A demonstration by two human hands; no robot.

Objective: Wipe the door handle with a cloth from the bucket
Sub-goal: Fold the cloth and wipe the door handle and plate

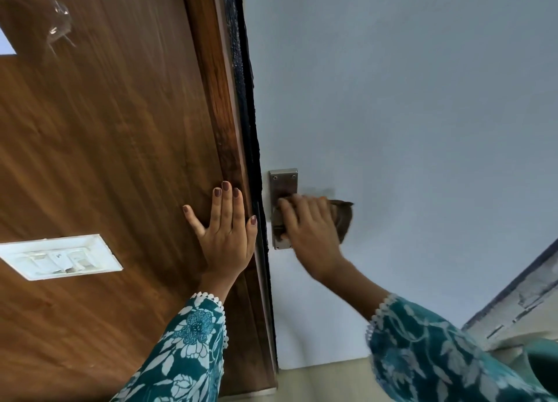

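Teal floral sleeves (pixel 187 350) are framing us as our left hand (pixel 226 235) is bracing, fingers spread, against the wooden frame (pixel 220 106); our right hand (pixel 311 235) is pressing a soft, limp cloth (pixel 342 220), fingers curled around it, over the rigid metal door handle (pixel 283 187).

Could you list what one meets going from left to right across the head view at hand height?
Switch plate → left hand flat on the wooden frame → metal handle plate → right hand → cloth → pale door.
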